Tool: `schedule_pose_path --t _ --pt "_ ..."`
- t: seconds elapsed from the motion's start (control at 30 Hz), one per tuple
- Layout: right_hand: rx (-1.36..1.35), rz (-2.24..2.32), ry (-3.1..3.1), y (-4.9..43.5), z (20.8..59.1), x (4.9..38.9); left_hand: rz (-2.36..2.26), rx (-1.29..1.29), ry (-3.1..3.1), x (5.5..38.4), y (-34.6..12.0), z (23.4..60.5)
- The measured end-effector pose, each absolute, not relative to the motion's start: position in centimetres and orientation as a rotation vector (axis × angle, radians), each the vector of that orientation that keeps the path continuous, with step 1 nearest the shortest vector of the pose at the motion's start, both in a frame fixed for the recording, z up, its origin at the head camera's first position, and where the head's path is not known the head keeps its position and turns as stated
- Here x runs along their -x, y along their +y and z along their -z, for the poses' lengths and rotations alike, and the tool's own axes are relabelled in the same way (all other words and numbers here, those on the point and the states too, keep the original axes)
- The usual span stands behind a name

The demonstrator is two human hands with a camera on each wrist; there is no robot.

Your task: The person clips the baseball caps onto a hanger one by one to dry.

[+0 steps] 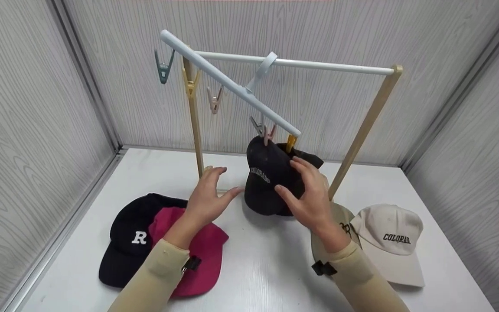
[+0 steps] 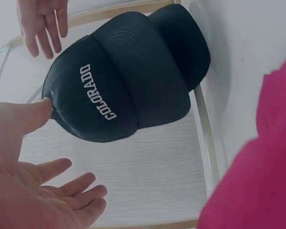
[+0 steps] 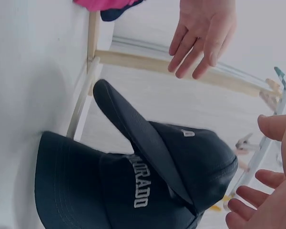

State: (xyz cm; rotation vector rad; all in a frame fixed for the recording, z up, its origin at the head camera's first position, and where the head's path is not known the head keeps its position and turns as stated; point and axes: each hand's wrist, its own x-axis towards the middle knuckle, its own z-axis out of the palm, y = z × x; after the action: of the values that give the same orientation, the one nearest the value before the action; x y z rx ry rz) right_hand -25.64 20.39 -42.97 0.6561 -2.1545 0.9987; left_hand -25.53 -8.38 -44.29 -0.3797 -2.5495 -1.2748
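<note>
Two dark caps hang from the lower end of a tilted light-blue clip hanger (image 1: 221,76). The front cap (image 1: 260,195) reads COLORADO and is caught near a pink clip (image 1: 269,135); the other cap (image 1: 310,158) is behind it, by an orange clip (image 1: 291,143). My right hand (image 1: 313,199) is beside the caps at their right, fingers spread and holding nothing. To their left, my left hand (image 1: 206,199) is raised with thumb and fingers apart. In the right wrist view the brims of the dark caps (image 3: 133,131) point in different directions.
The hanger hooks over a white rail (image 1: 336,66) on a wooden-legged stand (image 1: 364,130). Green (image 1: 163,71), yellow (image 1: 190,84) and pale pink clips (image 1: 215,102) hang unused. Black (image 1: 123,242) and magenta caps (image 1: 203,268) lie left; olive (image 1: 340,212) and cream caps (image 1: 394,234) right.
</note>
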Motion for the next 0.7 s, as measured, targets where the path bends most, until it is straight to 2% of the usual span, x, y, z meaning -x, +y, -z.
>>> schedule_pose_path --t 0.37,0.7 --pt "-0.827 -0.963 -2.117 18.6 44.2 23.8 1.205 0.331 -2.616 24.6 -10.5 45.5" --pt "-0.868 -0.973 -2.197 16.9 45.2 23.3 1.207 0.295 -2.663 24.1 -12.3 46.3"
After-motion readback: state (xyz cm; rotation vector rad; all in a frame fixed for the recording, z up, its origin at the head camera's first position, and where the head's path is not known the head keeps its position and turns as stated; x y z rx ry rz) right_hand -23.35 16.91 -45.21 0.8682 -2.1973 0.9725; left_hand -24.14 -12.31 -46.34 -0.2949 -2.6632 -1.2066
